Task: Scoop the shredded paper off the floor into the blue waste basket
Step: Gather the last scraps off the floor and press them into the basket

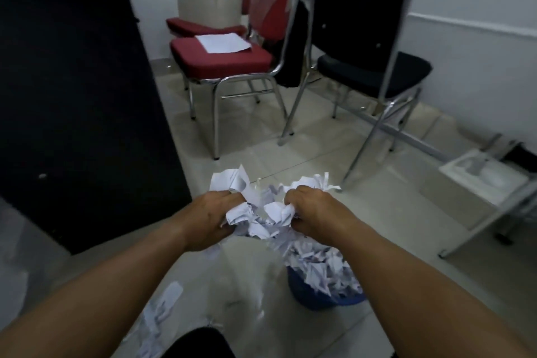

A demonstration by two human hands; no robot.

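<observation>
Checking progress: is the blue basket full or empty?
Full: shredded paper heaps above the blue basket rim.

You are in a plain office or waiting room: pale floor tiles [305, 148], a white wall [479, 23], chrome-framed visitor chairs with red padded seats [220, 59], one bearing a sheet of paper [222, 42], a black-seated chair [374, 70], and the dark side panel of a desk [72, 96] at your left.

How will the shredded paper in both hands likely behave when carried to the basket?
The shredded paper, a loose crumpled clump, probably sheds pieces. Likely light: both hands just pinch it. The blue basket looks heaped, so more may spill.
</observation>
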